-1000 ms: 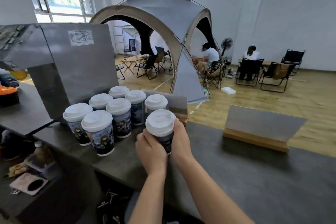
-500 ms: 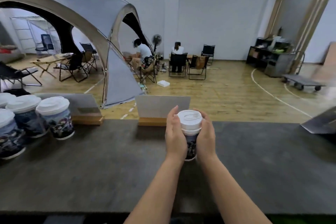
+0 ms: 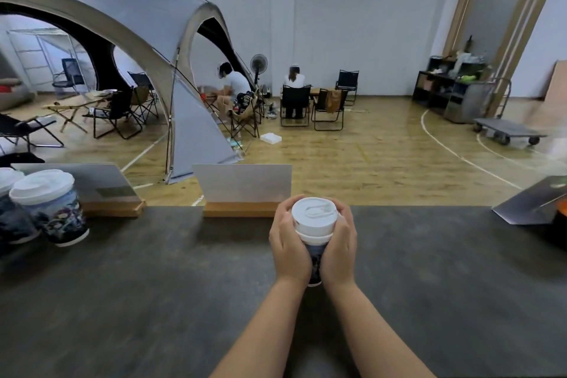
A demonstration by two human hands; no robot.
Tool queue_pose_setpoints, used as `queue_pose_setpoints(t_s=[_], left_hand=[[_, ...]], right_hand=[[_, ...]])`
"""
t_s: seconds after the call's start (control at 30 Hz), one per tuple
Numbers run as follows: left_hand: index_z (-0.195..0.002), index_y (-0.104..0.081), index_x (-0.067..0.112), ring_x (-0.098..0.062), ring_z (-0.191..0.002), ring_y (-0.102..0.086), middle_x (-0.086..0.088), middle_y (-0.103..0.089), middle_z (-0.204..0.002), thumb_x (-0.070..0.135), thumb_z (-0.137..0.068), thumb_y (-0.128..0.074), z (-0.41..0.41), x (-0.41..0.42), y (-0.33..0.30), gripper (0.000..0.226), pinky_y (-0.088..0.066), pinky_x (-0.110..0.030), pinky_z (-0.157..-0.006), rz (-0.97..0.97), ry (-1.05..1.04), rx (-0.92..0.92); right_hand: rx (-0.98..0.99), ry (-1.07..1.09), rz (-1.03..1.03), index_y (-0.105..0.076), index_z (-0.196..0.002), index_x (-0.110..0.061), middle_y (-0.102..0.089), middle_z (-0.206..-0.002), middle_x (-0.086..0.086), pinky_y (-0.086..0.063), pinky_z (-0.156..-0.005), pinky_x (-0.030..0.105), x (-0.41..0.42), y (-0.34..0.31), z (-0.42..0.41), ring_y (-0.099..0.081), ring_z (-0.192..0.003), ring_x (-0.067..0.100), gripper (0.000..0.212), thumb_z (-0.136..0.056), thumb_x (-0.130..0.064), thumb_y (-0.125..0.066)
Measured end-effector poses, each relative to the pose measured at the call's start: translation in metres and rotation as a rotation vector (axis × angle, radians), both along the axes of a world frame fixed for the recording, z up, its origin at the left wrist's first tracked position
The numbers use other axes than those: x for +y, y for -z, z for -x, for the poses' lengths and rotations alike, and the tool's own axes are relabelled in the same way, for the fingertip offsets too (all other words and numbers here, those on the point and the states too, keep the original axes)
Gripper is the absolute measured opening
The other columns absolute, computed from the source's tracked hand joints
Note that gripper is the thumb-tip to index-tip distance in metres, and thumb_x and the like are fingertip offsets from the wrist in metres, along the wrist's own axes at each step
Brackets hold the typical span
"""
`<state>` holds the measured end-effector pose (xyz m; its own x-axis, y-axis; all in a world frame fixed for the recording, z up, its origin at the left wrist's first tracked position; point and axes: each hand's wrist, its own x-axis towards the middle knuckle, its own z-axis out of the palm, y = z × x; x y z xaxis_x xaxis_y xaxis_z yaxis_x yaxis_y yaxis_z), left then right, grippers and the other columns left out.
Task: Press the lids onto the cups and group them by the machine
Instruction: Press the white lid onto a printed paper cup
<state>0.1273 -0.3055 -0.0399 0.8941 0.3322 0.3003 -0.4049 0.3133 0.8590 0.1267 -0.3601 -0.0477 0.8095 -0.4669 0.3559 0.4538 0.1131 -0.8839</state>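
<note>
Between both palms, above the dark counter (image 3: 153, 301), a cup (image 3: 315, 264) is being held upright, its white lid (image 3: 313, 216) sitting on top. The left hand (image 3: 290, 247) and the right hand (image 3: 339, 247) are wrapping it from either side, fingers curling round behind the lid. Far left of the grip, two lidded cups (image 3: 50, 209) are standing at the frame's edge. Just beyond the grip, a card stand (image 3: 242, 190) is sitting at the counter's far edge.
</note>
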Motion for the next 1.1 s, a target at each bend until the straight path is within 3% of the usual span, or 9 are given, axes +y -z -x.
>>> queue_pose_setpoints(t_s=[0.1, 0.3, 0.6, 0.77, 0.93, 1.1], left_hand=[[-0.097, -0.066, 0.006, -0.027, -0.087, -0.069, -0.013, -0.072, -0.093, 0.021, -0.089, -0.034, -0.0039, -0.0008, 0.0016, 0.036, -0.056, -0.039, -0.072, 0.02, 0.008, -0.014], [-0.098, -0.063, -0.002, -0.023, -0.082, -0.068, -0.015, -0.07, -0.09, 0.022, -0.089, -0.034, -0.0045, -0.0036, 0.0025, 0.038, -0.055, -0.032, -0.065, 0.051, 0.013, -0.036], [-0.097, -0.065, 0.006, -0.029, -0.088, -0.067, -0.015, -0.07, -0.092, 0.021, -0.09, -0.032, -0.0068, -0.0042, 0.0074, 0.037, -0.055, -0.04, -0.07, 0.04, -0.015, -0.044], [-0.096, -0.065, 0.006, -0.03, -0.088, -0.067, -0.015, -0.07, -0.092, 0.021, -0.09, -0.031, -0.007, -0.0052, 0.007, 0.038, -0.055, -0.039, -0.07, 0.024, -0.024, -0.061], [-0.096, -0.064, 0.002, -0.026, -0.086, -0.068, -0.013, -0.071, -0.091, 0.022, -0.089, -0.032, -0.0063, -0.0049, 0.0058, 0.038, -0.055, -0.034, -0.069, 0.025, -0.02, -0.061], [-0.095, -0.064, 0.006, -0.023, -0.083, -0.067, -0.013, -0.07, -0.089, 0.022, -0.085, -0.035, -0.0088, 0.0002, 0.0029, 0.035, -0.054, -0.033, -0.068, 0.033, 0.042, -0.047]], right_hand=[[-0.028, -0.004, 0.001, -0.063, -0.095, -0.023, -0.069, -0.094, 0.006, -0.054, -0.075, 0.048, -0.0004, 0.0009, -0.0024, -0.066, -0.09, 0.027, 0.029, -0.088, -0.019, -0.034], [-0.06, 0.015, -0.017, -0.061, -0.097, -0.016, -0.068, -0.093, 0.005, -0.052, -0.069, 0.039, 0.0002, 0.0041, -0.0057, -0.066, -0.087, 0.024, 0.03, -0.089, -0.017, -0.032], [-0.098, 0.087, 0.037, -0.061, -0.102, -0.01, -0.069, -0.095, 0.005, -0.054, -0.07, 0.039, 0.0004, 0.0098, -0.0093, -0.067, -0.088, 0.022, 0.038, -0.089, -0.029, -0.031], [-0.09, 0.09, 0.024, -0.061, -0.102, -0.012, -0.07, -0.095, 0.003, -0.055, -0.07, 0.038, 0.001, 0.0086, -0.0082, -0.067, -0.089, 0.023, 0.034, -0.091, -0.023, -0.031], [-0.082, 0.07, 0.029, -0.062, -0.1, -0.019, -0.07, -0.094, 0.002, -0.056, -0.072, 0.046, 0.0003, 0.0091, -0.0085, -0.067, -0.089, 0.024, 0.035, -0.086, -0.034, -0.033], [-0.057, 0.077, 0.04, -0.06, -0.1, -0.022, -0.07, -0.093, -0.01, -0.053, -0.072, 0.035, 0.0036, 0.0038, -0.0029, -0.066, -0.087, 0.013, 0.033, -0.084, -0.034, -0.034]])
